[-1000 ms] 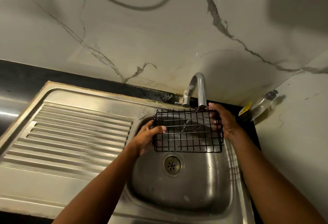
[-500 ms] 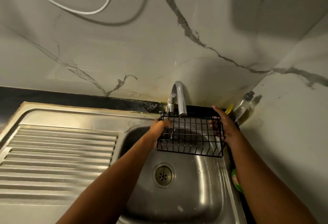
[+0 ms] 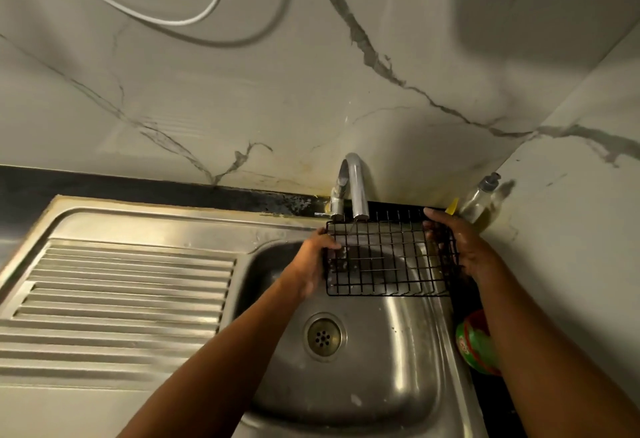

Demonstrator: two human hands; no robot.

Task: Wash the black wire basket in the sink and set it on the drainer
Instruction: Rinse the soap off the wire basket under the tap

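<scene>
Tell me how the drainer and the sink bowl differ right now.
The drainer is flat and ribbed; the sink bowl is deep and smooth, with a drain hole. The drainer lies left of the sink bowl. The left hand and right hand hold the black wire basket over the sink bowl, not over the drainer. Both are one piece of dull steel.

Bare forearms (image 3: 225,347), wet right hand (image 3: 462,247)

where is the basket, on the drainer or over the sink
Over the sink: the left hand and right hand hold the basket at its ends under the tap.
</scene>
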